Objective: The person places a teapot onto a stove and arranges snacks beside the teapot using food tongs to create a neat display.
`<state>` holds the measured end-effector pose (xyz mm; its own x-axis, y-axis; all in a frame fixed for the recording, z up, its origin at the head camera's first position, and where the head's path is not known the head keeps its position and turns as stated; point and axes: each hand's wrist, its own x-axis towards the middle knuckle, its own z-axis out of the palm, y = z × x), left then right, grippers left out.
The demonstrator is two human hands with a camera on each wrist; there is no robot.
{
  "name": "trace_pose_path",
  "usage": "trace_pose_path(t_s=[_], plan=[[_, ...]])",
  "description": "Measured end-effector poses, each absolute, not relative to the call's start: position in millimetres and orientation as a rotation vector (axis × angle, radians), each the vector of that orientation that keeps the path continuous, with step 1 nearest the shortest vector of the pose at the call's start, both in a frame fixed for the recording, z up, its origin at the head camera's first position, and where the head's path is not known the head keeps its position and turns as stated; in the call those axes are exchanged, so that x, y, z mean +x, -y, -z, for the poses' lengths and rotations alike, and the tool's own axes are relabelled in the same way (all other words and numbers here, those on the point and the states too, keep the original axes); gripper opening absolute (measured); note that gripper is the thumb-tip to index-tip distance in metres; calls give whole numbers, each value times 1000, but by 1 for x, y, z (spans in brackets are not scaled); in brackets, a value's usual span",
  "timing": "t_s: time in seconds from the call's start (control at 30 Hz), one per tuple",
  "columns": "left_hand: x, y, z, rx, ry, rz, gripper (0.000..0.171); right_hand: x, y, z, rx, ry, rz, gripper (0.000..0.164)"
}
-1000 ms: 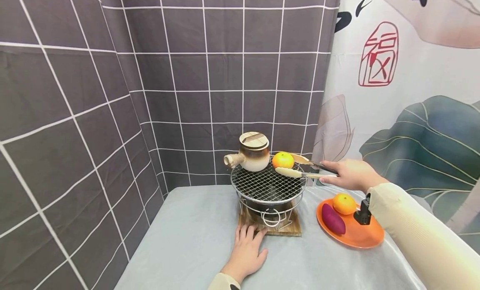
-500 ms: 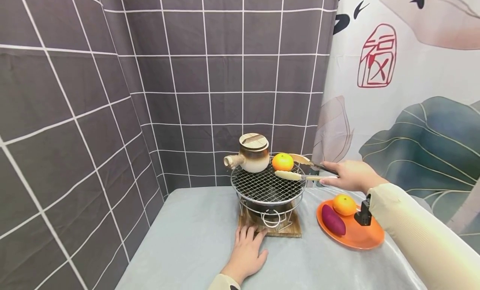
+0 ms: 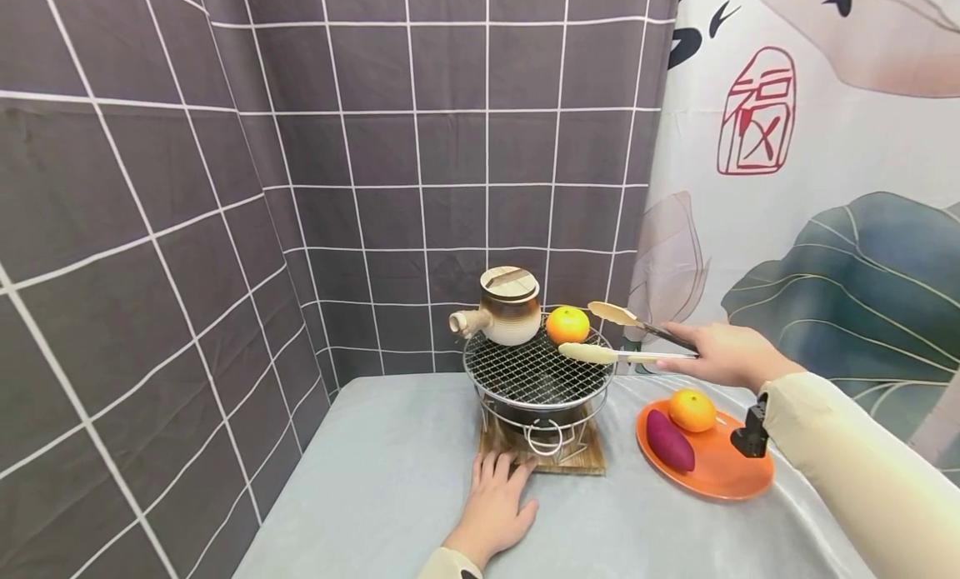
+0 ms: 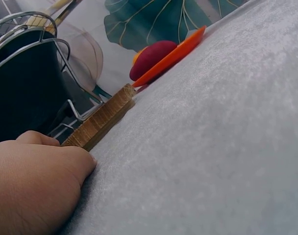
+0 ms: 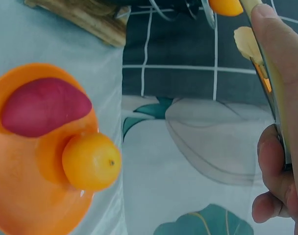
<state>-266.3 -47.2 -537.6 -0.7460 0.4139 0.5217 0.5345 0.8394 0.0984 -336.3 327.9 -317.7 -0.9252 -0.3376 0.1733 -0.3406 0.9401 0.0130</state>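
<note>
With its fingers curled round the handles, my right hand (image 3: 731, 354) grips a pair of tongs (image 3: 592, 354). The two pale tips of the tongs are spread apart, to the right of a mandarin orange (image 3: 567, 325). That mandarin sits on the round wire grill (image 3: 536, 383), beside a small clay pot (image 3: 512, 319) with a wooden lid and a side handle. My left hand (image 3: 493, 508) lies low on the table, its fingertips at the front edge of the wooden board (image 3: 587, 461) under the grill stand. In the left wrist view the board's edge (image 4: 102, 117) meets the fingers.
An orange plate (image 3: 735, 471) lies right of the grill, below my right forearm. On it are a purple sweet potato (image 3: 669, 441) and a second mandarin (image 3: 692, 411). A dark tiled backdrop (image 3: 450, 146) stands behind and to the left of the table.
My right hand has drawn the tongs to the right, and their tips now stand wider and farther from the mandarin. The mandarin stays on the grill. My left hand has not moved.
</note>
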Motion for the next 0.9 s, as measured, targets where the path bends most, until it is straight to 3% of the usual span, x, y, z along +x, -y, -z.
trace_pose_path(t_s=[0.9], plan=[[-265,48,539,-724,2505,349,50,-292,-426,339,322,2965,-101,90]])
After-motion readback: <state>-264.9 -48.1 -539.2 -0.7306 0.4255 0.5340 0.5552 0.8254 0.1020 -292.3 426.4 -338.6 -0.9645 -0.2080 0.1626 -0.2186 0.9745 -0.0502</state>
